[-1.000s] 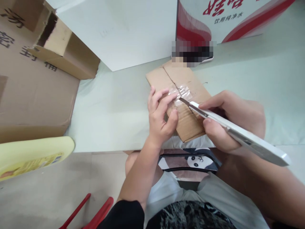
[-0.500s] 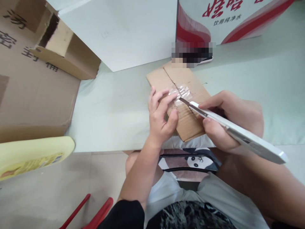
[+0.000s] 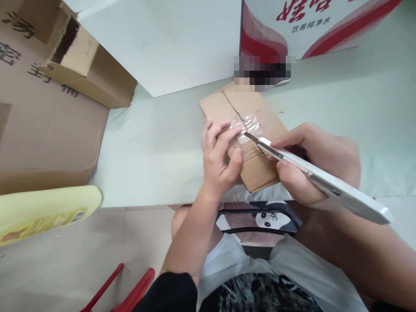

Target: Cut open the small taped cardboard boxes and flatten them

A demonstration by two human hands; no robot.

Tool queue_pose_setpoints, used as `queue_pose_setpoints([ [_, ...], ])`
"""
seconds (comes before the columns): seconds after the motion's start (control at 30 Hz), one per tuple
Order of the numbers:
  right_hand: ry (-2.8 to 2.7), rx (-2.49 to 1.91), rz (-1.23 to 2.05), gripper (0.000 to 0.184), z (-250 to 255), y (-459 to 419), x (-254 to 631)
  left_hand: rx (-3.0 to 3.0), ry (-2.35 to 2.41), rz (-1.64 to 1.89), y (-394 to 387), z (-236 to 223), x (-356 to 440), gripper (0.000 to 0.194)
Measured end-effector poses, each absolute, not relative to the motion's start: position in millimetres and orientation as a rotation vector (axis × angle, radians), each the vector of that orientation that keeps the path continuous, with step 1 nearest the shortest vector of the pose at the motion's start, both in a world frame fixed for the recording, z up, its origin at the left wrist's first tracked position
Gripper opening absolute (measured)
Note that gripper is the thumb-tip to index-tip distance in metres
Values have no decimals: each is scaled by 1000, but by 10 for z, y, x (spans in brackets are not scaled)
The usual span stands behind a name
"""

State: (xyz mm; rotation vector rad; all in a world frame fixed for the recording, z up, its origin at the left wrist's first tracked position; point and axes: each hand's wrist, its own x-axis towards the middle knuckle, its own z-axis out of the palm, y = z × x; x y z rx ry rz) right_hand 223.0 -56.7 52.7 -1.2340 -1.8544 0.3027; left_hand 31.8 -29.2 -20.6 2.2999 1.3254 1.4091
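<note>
A small brown cardboard box (image 3: 260,173) lies on the pale green tabletop, a dark seam running along its upper face. Clear tape (image 3: 252,125) crosses that seam near the middle. My left hand (image 3: 221,151) rests on the box's left side with fingers spread, its index fingertip on the tape. In my right hand (image 3: 318,160) is a white utility knife (image 3: 334,186) with its blade extended. The blade's tip is at the tape and seam, close to my left index finger. Whether it has pierced the tape cannot be made out.
Beyond the box stand a white box (image 3: 188,47) and a red-and-white carton (image 3: 312,39). A dark object, partly blurred out, lies before the carton. Large brown cartons (image 3: 52,134) and a yellow bottle (image 3: 48,212) are at the left. Red chair parts (image 3: 136,290) show below.
</note>
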Motion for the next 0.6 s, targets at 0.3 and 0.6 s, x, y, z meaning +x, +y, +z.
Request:
queue_pose_setpoints([
  [0.3, -1865, -1207, 311, 10, 529, -576, 2234, 2301, 1312, 1404, -286, -198, 306, 41],
  [0.6, -1824, -1181, 400, 10, 521, -557, 2275, 2297, 1307, 1407, -292, -194, 315, 40],
])
